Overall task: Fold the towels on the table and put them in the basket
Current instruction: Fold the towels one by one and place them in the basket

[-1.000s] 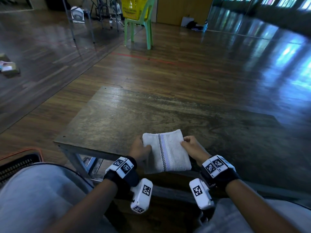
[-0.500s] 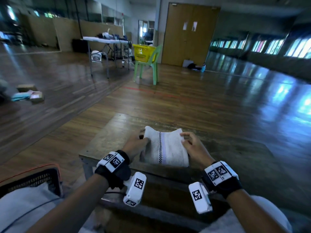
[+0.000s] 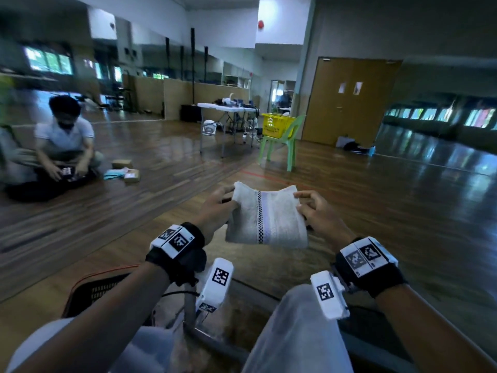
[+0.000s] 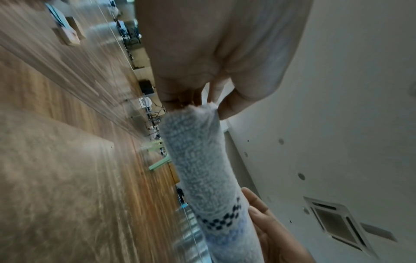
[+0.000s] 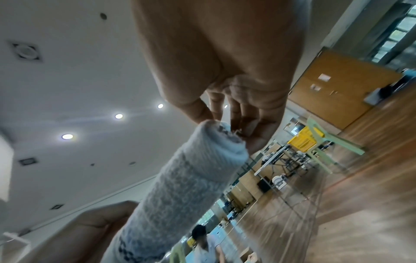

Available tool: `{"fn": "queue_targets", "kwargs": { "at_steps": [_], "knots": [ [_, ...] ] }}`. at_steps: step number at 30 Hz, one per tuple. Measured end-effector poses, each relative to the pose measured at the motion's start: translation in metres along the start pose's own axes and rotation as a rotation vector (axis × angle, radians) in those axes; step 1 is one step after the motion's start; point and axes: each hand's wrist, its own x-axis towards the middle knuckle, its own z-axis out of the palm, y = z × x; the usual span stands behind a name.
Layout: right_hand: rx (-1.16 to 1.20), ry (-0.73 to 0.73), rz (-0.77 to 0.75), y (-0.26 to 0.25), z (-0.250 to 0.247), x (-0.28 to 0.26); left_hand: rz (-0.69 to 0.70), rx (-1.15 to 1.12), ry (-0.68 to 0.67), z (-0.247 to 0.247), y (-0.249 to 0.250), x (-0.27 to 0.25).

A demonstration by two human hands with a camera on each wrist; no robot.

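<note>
We are holding the folded towel [image 3: 266, 216] in the air above our lap, its long axis running left to right, checkered stripe pointing away. Our left hand [image 3: 215, 211] and right hand [image 3: 320, 214] are each pinching one end.

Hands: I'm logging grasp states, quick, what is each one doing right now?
Left hand: grips the left edge of the folded towel.
Right hand: pinches the towel's right edge.
</note>
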Motion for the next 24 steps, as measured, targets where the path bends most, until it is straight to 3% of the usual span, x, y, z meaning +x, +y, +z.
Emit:
{"fn": "queue_targets", "kwargs": {
  "at_steps": [4, 14, 24],
  "knots": [
    [0.034, -0.127, -0.069, -0.013, 0.040, 0.019, 0.011, -0.006, 0.133, -0.042, 0.003, -0.018],
    [0.148, -0.494, -0.183, -0.061, 0.196, 0.042, -0.027, 0.061, 0.543, -0.175, -0.018, -0.073],
    [0.224, -0.678, -0.092, -0.050, 0.319, 0.038, -0.065, 0.086, 0.772, -0.248, -0.080, -0.101]
  ]
}}
